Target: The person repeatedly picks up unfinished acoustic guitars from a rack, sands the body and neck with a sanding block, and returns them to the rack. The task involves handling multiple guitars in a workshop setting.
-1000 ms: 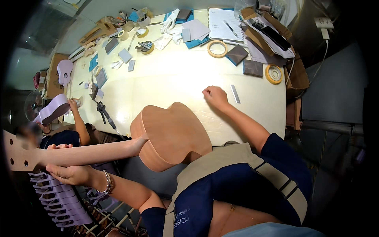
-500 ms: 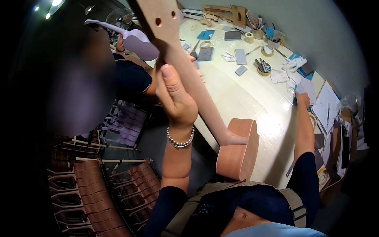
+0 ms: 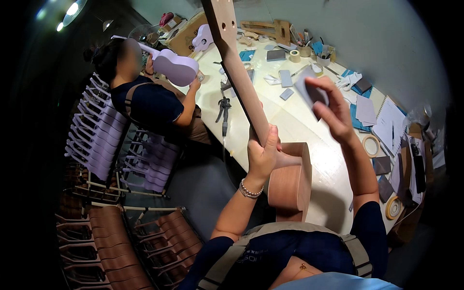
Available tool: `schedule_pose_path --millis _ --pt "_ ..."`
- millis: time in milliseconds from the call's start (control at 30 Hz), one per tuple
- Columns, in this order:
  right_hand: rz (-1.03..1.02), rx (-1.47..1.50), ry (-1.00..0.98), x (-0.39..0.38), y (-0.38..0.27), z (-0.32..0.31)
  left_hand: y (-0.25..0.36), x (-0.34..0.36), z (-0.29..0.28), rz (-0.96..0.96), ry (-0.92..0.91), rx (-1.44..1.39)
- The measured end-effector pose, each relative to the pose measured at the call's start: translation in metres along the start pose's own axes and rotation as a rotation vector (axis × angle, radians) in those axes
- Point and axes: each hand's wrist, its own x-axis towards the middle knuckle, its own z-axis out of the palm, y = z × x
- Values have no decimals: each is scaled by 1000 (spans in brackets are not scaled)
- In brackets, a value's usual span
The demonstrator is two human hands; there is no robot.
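Observation:
A bare-wood ukulele [image 3: 290,187] leans upright against my front, its neck rising and the headstock with peg holes reaching the top edge. My left hand [image 3: 262,155] is wrapped round the neck just above the heel. In my right hand [image 3: 336,113] is a grey sanding pad [image 3: 307,91], blurred by motion, pinched between thumb and fingers. The pad is lifted over the table, to the right of the neck and apart from it.
On the white table [image 3: 290,118] lie grey sanding blocks [image 3: 285,78], tape rolls [image 3: 371,146], a notebook [image 3: 390,121] and an air gun [image 3: 224,108]. At left a co-worker [image 3: 150,104] holds a lilac ukulele [image 3: 175,66]. Racks of brown ukulele bodies [image 3: 116,241] stand lower left.
My right hand has come up from the table's right side, bringing the sanding pad toward the ukulele. My left hand has slid down the neck toward the heel. The ukulele stands more upright.

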Motion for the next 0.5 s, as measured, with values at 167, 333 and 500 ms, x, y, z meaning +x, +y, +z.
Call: schedule_pose_path --millis 167,333,500 --pt "-372 -385 -43 35 -24 58 -19 -11 -11 -24 -24 31" --pt "-647 -850 -32 33 -8 55 -9 -22 -7 -11 -28 13" --pt "-676 -1058 -74 45 -28 56 -8 -25 -12 25 -53 139"
